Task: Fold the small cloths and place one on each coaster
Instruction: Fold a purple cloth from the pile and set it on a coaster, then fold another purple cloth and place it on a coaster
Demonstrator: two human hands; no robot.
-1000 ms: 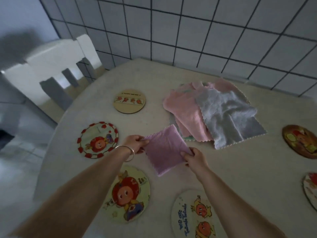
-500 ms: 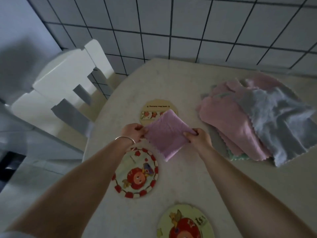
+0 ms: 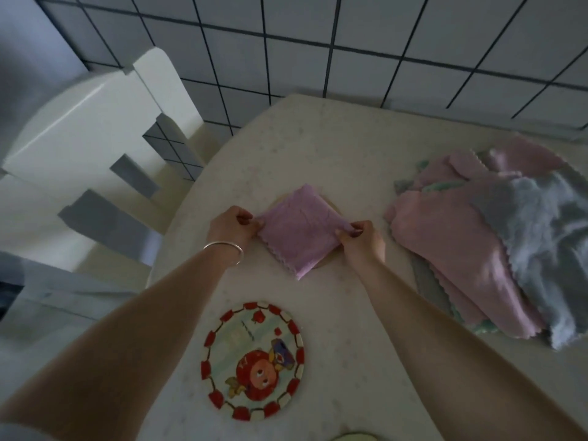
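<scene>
Folded purple cloth [image 3: 299,233]: square, lying diamond-wise on a round coaster [image 3: 325,264], one corner toward the wall, the opposite toward the person; no long axis. Left hand [image 3: 229,228] pinches its left corner; right hand [image 3: 361,241] pinches the right corner.

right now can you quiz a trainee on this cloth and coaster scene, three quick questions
1. True or false: the folded purple cloth lies over a round coaster whose rim shows at its edges.
2. Which hands pinch the folded purple cloth? A) left hand only B) right hand only C) both
3. Fill in: the red-bordered cartoon coaster near the person has ____ cloth on it.

Key
1. True.
2. C: each hand pinches an opposite corner.
3. No; it is bare, and the pile of unfolded cloths lies to the right.
</scene>
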